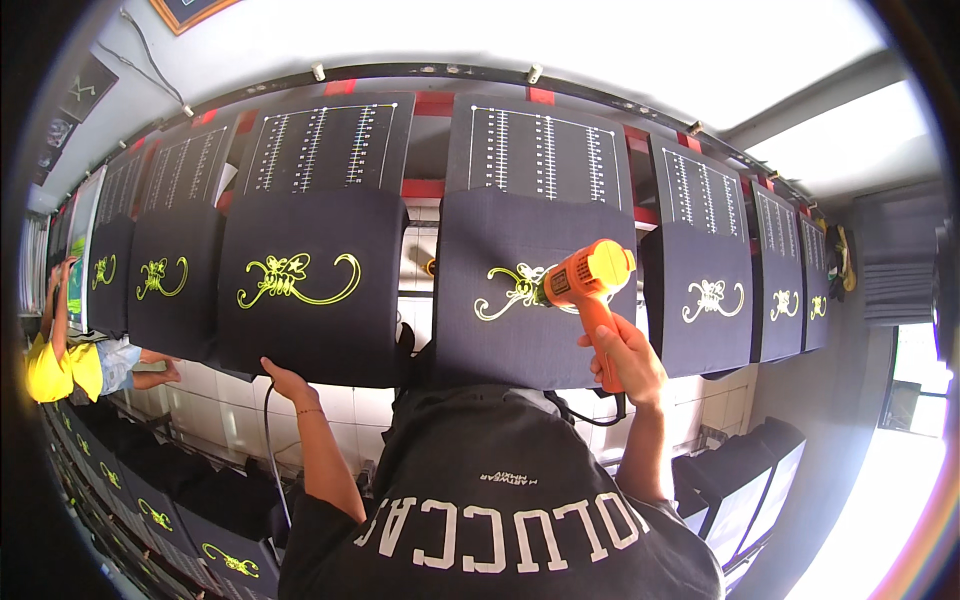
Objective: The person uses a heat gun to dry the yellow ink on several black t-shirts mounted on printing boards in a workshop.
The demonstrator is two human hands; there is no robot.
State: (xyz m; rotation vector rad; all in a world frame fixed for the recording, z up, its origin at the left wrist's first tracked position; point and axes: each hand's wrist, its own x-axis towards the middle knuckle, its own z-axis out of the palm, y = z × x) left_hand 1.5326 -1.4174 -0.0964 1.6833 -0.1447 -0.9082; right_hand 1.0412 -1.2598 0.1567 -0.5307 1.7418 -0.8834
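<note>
- Dark boards (518, 150), white-ruled, in a row above a red-and-black frame (433, 103).
- Centre black cloth (490, 350), draped over its board's near end.
- Left black cloth (300, 340), on the neighbouring board.
- Orange heat gun (592, 290), over centre board, toward its right edge, nozzle at the motif.
- Yellow-green motif (522, 283), partly hidden.
- Right hand (637, 368), wrapped around the gun's handle.
- Left hand (287, 382), at left board's near edge, beside a black cord (268, 430); grip cannot be told.
</note>
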